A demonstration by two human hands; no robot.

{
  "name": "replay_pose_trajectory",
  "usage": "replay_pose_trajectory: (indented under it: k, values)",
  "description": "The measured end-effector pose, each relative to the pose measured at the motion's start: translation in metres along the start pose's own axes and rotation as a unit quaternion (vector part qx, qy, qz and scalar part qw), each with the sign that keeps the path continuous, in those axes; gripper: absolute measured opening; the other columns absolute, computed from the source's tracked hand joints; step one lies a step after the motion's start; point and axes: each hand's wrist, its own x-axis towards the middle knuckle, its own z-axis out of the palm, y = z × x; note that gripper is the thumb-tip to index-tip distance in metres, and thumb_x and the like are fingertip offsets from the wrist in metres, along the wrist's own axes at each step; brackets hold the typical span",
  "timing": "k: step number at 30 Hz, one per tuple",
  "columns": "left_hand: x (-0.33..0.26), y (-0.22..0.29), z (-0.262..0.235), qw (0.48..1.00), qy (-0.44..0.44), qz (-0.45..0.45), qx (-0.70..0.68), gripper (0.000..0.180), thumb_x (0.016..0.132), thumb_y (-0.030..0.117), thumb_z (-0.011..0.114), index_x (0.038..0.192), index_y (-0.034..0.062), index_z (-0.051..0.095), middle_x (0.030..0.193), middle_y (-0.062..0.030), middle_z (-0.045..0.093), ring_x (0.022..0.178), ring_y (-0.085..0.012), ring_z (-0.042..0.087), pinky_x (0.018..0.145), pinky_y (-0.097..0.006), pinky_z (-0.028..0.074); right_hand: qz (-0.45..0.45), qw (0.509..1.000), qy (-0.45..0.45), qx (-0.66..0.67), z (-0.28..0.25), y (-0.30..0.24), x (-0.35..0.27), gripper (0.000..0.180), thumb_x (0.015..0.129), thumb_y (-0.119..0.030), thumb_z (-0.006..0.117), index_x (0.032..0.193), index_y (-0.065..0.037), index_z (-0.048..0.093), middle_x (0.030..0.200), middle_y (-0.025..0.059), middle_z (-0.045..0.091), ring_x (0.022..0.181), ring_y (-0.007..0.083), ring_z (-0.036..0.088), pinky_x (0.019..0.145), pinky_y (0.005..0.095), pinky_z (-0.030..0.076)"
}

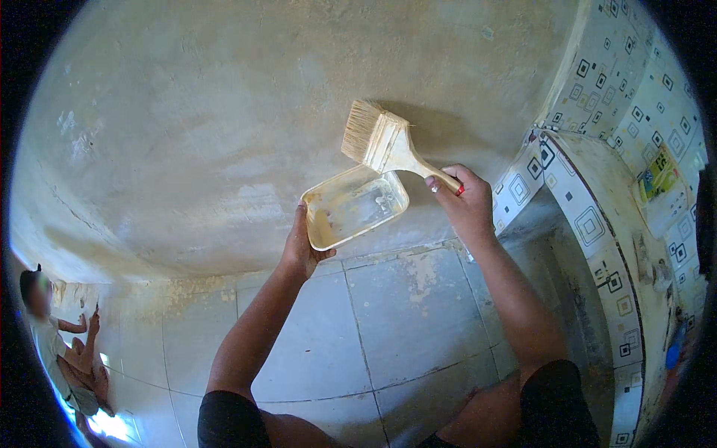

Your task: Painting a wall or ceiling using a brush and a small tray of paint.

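My left hand (300, 243) grips a shallow cream plastic tub (321, 230) by its left end, thumb on the rim. The tub is tilted so its inside shows, with whitish residue on the bottom. In my right hand (464, 198) is a wide flat paintbrush (396, 145), held by its wooden handle. Its pale bristles point left, above the tub's far rim, and the brush overlaps that rim in view; whether they touch cannot be told. Behind both stands a patchy beige wall (224, 97).
Pale floor tiles (299, 336) with stains meet the wall below. At right is a ledge (590, 224) faced with square-patterned tiles, with a yellow-green packet (659, 175) above it. Another person (67, 351) sits at far left near the wall.
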Motion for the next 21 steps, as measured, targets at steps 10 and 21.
replay_pose_trajectory:
  k: [10, 21]
  values:
    - [0.0016, 0.0004, -0.0039, 1.000, -0.008, -0.004, 0.013, 0.061, 0.081, 0.066, 0.031, 0.118, 0.0180, 0.042, 0.097, -0.0021, 0.054, 0.078, -0.0140, 0.055, 0.052, -0.027, 0.044, -0.005, 1.000, 0.012, -0.005, 0.0028, 0.0006, -0.0007, 0.025, 0.075, -0.022, 0.067, 0.079, 0.000, 0.058, 0.058, 0.0079, 0.057, 0.051, 0.0139, 0.053, 0.049, 0.0279, 0.041]
    - [0.0031, -0.0005, -0.0044, 1.000, -0.011, -0.001, 0.020, 0.062, 0.082, 0.064, 0.029, 0.120, 0.0171, 0.040, 0.103, -0.0021, 0.054, 0.080, -0.0138, 0.055, 0.055, -0.029, 0.046, -0.007, 0.999, 0.026, -0.030, 0.0047, -0.0048, -0.0010, 0.024, 0.075, -0.022, 0.067, 0.079, 0.000, 0.058, 0.058, 0.0084, 0.057, 0.051, 0.0148, 0.053, 0.049, 0.0278, 0.042]
